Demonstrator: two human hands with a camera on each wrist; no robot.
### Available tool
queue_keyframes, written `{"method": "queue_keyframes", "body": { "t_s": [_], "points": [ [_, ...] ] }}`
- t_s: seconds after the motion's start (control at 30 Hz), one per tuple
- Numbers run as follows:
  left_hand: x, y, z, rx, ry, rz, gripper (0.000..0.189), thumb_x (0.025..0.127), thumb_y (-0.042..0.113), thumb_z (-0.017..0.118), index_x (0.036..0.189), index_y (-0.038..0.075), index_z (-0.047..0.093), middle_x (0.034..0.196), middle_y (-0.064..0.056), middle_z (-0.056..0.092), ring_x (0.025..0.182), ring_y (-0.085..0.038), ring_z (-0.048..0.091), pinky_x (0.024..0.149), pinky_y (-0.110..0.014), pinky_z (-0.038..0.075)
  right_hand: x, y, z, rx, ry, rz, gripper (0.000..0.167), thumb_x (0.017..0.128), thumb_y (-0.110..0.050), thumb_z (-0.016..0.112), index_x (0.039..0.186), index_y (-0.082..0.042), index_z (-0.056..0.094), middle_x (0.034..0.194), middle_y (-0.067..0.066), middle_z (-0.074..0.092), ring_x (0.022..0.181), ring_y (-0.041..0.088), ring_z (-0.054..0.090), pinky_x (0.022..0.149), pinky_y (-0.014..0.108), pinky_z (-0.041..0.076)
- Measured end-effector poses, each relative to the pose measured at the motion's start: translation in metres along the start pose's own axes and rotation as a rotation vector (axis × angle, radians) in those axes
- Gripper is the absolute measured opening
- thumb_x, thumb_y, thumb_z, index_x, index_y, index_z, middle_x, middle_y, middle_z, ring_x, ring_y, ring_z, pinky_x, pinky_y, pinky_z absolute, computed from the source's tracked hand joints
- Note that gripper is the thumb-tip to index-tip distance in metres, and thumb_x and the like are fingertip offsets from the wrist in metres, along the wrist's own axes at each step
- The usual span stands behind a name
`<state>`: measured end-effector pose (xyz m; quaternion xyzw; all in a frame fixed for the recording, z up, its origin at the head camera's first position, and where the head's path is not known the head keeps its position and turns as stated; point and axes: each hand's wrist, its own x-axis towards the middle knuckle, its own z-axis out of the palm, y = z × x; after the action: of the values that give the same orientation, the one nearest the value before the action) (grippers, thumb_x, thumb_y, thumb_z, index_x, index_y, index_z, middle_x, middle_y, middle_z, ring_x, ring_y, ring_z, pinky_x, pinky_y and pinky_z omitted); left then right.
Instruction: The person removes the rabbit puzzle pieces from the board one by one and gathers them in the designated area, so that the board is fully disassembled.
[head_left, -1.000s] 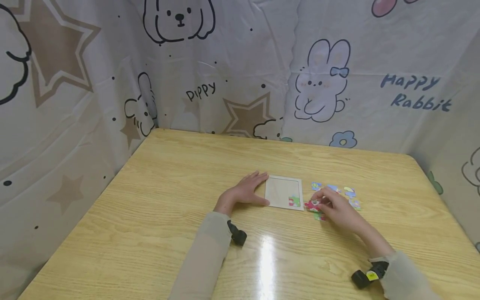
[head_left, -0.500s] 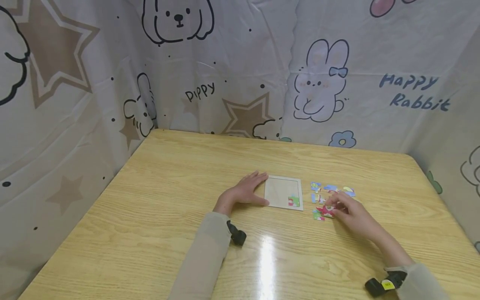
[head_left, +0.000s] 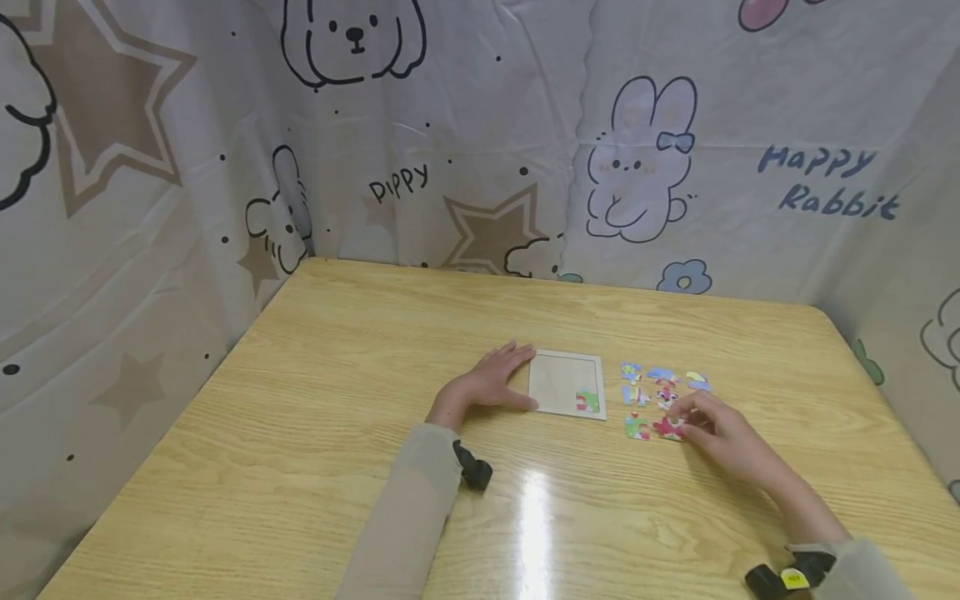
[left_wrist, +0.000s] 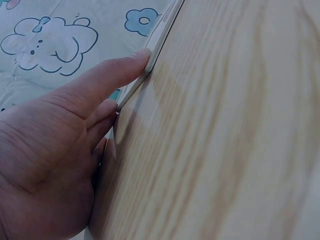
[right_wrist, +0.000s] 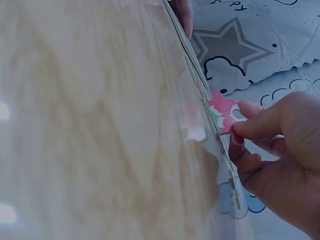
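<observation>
My left hand [head_left: 495, 382] lies spread at the left edge of a shallow wooden puzzle tray [head_left: 555, 379], thumb and fingertips on its near and far left corners. In the left wrist view the thumb presses the tray's rim [left_wrist: 155, 50]. One green-and-red puzzle piece [head_left: 588, 402] sits in the tray's near right corner. Right of the tray, my right hand [head_left: 723, 433] pinches a red puzzle piece [head_left: 666, 428] between thumb and fingers. In the right wrist view this red and white piece [right_wrist: 224, 110] is tilted up, close over the table.
Several loose puzzle pieces lie in rows beside the tray: a green one [head_left: 637, 427], a blue flower one [head_left: 631, 371], a yellow-and-blue one [head_left: 698, 381] and a face one [head_left: 666, 398]. A printed curtain [head_left: 465, 125] hangs behind the wooden table [head_left: 337, 375].
My right hand has moved right, away from the tray, carrying the red piece past the green one, which now shows fully. The left hand has stayed on the tray.
</observation>
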<state>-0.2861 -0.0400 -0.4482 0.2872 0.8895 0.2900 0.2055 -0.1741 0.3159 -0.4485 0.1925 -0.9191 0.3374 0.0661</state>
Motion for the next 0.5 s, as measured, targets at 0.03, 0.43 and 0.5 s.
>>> {"method": "queue_keyframes", "body": {
  "t_s": [0.03,0.43,0.5],
  "points": [
    [0.0002,-0.0001,0.0,0.002,-0.001,0.001,0.089,0.087,0.041,0.069,0.158,0.017,0.02,0.167,-0.001,0.014,0.156,-0.023,0.0,0.129,-0.045,0.003,-0.0002,0.0006,-0.0002,0.001,0.0,-0.003,0.024,0.085,0.011,0.064,0.101,-0.008,0.064,0.096,0.006,0.062,0.084,-0.009,0.052,0.068,0.013,0.049],
    [0.001,-0.0012,0.0004,0.009,0.003,0.004,0.089,0.087,0.042,0.069,0.158,0.016,0.02,0.167,-0.002,0.014,0.156,-0.024,0.001,0.129,-0.045,0.003,0.0001,0.0018,-0.0064,0.019,-0.073,0.034,0.018,0.09,0.004,0.062,0.103,-0.008,0.064,0.1,0.005,0.062,0.084,-0.002,0.055,0.07,0.015,0.051],
    [0.0012,-0.0015,0.0007,0.01,0.006,0.006,0.09,0.087,0.042,0.069,0.157,0.015,0.02,0.167,-0.002,0.014,0.156,-0.024,0.001,0.129,-0.046,0.003,0.0001,0.0025,-0.0074,0.026,-0.087,0.036,0.018,0.091,0.004,0.061,0.104,-0.008,0.063,0.102,0.006,0.061,0.085,-0.004,0.055,0.07,0.015,0.051]
  ]
}}
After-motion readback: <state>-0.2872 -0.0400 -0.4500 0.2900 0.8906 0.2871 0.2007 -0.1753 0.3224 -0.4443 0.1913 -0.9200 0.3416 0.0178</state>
